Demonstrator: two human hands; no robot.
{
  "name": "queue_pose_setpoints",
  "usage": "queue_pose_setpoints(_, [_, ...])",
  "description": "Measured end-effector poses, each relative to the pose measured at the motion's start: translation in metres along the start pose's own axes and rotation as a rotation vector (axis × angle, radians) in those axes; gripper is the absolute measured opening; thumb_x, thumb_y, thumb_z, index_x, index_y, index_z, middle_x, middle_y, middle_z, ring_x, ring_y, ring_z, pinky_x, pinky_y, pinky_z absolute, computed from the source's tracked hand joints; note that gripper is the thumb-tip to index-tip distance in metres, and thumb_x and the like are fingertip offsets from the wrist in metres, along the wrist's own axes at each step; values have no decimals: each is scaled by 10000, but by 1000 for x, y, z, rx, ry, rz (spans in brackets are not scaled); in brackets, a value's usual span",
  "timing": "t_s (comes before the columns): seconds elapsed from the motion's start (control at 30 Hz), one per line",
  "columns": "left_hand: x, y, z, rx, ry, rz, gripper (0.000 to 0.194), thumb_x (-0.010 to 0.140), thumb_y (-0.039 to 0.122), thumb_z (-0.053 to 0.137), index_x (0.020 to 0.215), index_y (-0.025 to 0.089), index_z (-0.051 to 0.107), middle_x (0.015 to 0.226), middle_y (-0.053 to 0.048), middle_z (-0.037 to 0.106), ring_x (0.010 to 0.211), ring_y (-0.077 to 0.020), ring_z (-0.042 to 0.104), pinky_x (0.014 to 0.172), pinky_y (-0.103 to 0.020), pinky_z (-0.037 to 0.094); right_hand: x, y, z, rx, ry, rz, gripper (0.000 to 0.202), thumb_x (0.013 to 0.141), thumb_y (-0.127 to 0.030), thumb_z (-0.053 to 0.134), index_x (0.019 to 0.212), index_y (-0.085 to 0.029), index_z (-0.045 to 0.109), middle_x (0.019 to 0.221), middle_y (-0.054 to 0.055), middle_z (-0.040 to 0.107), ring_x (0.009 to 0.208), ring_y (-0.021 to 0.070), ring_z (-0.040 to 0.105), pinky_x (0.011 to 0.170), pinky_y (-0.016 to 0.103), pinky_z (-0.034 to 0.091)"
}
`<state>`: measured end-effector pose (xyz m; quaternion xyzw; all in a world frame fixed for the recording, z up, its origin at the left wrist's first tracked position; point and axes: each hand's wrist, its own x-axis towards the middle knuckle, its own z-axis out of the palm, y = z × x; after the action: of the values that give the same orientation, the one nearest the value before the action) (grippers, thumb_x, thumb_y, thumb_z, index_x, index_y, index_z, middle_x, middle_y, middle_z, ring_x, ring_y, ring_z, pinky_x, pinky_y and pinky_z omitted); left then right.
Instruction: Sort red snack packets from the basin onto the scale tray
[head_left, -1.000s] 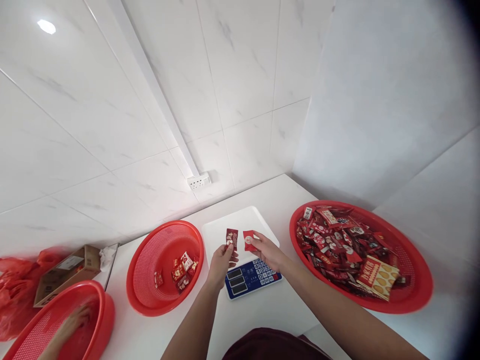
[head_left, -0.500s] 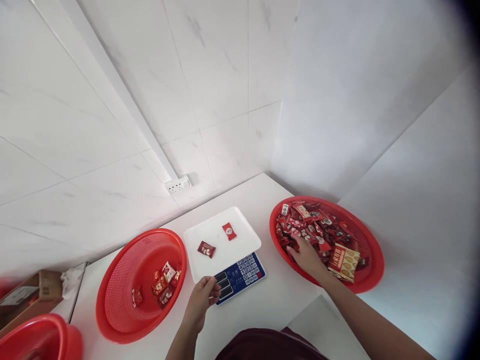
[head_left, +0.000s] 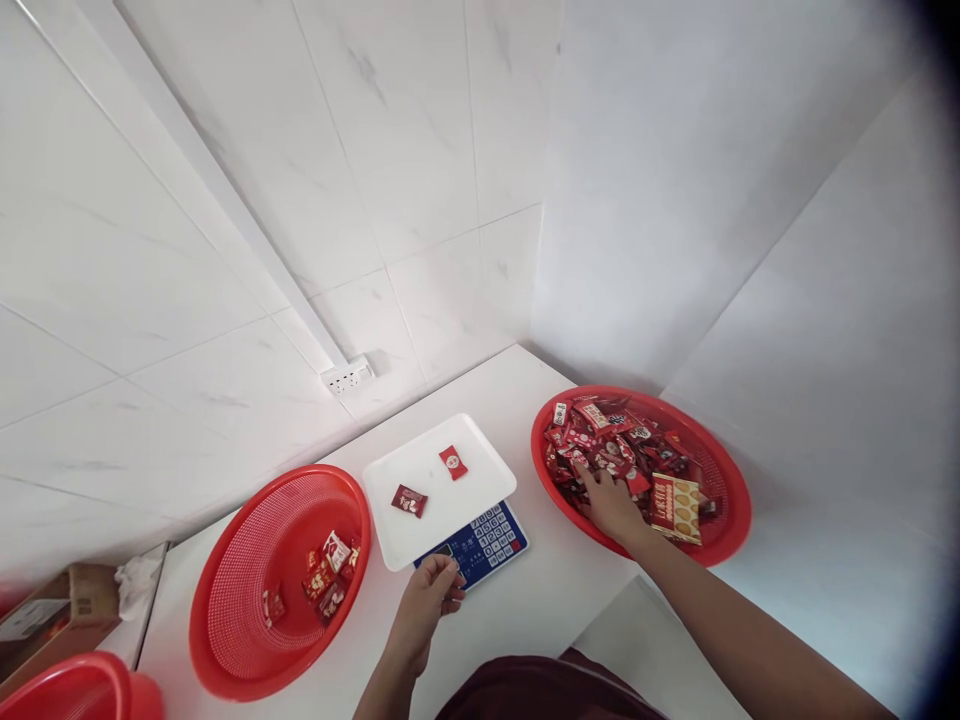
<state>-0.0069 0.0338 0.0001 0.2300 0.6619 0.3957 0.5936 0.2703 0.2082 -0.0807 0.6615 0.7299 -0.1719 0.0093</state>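
Note:
Inside the right red basket [head_left: 739, 500], which holds many red-wrapped packets, my right hand [head_left: 609, 503] rests on the packets with its fingers spread. A larger red and yellow packet [head_left: 676, 508] lies beside my wrist. My left hand [head_left: 431, 600] has its fingers curled together over the front edge of the scale's blue keypad [head_left: 491, 545]; anything between them is hidden. Two small packets, a dark red one [head_left: 409, 500] and a bright red one [head_left: 453, 462], lie apart on the scale's white tray [head_left: 439, 520].
At the left stands a red basket [head_left: 225, 590] with several packets inside. Another red basket [head_left: 90, 672] and a cardboard box [head_left: 94, 600] are at the lower left. A socket strip [head_left: 348, 377] is on the wall behind.
My left hand has shifted right along the keypad's front edge. My right hand remains in the right basket, its fingers slightly moved among the packets. The view has shifted slightly.

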Motion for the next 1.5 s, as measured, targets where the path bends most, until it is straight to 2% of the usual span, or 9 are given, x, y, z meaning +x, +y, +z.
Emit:
queue_pose_setpoints(0.17, [-5,-2,0,6,33,-24,380,634,533,619,761,184,539,733,-2,601,665,-121,546,644,-251,404,2,-8,-2,6,-93,124,810,726,-245,574,1400,-335,135,1423,167,219,1197,410,361,834,531,360])
queue_pose_setpoints(0.27, [-6,-6,2,-3,27,-28,393,627,542,622,771,185,542,722,0,601,663,-123,550,638,-250,403,6,-7,-5,133,-57,105,786,730,-172,541,1400,-321,158,1378,173,304,1075,335,516,826,440,384])
queue_pose_setpoints(0.47, [-1,-17,5,-16,73,-31,465,542,588,655,743,183,551,683,4,602,616,-116,541,595,-239,390,9,14,-25,588,59,69,470,679,-192,580,1147,-214,553,1042,71,633,939,226,593,800,310,426])
queue_pose_setpoints(0.67, [4,-15,7,-44,74,-46,473,526,581,671,758,184,562,681,0,610,611,-117,547,591,-239,396,-3,20,-56,1316,132,330,390,630,-325,688,984,-217,565,753,26,677,677,184,632,588,274,481])
queue_pose_setpoints(0.83, [7,-9,16,-43,12,-36,448,552,563,671,766,184,565,695,-3,605,623,-118,546,594,-240,405,-8,13,-72,1551,181,486,334,644,-286,700,929,-245,532,682,6,646,574,154,609,442,229,441])
queue_pose_setpoints(1.0, [-1,9,38,-81,-79,-35,539,620,554,638,1031,219,539,941,-70,609,797,-178,578,663,-299,457,-27,-34,-71,1577,-31,270,359,631,-352,710,913,-239,520,689,1,637,573,154,605,484,262,465])
queue_pose_setpoints(1.17, [-10,31,69,-190,-160,51,870,652,457,673,1365,362,183,1402,-106,316,1146,-265,454,765,-343,482,-66,-109,-49,1291,-215,-157,304,654,-387,676,859,-197,557,741,1,623,682,157,583,619,290,467])
queue_pose_setpoints(1.3, [-7,37,68,-267,-136,72,813,678,374,677,1353,359,224,1307,-84,445,982,-210,564,768,-348,490,-81,-135,-45,1277,-278,-290,308,734,-469,577,893,-206,556,823,12,612,772,159,568,695,292,454])
queue_pose_setpoints(1.5, [-8,38,41,-407,-200,10,625,762,298,582,1320,303,301,985,-55,609,754,-158,617,623,-291,501,-80,-138,-55,1459,-678,-147,414,741,-568,521,891,-183,551,663,-23,563,484,81,486,428,201,334])
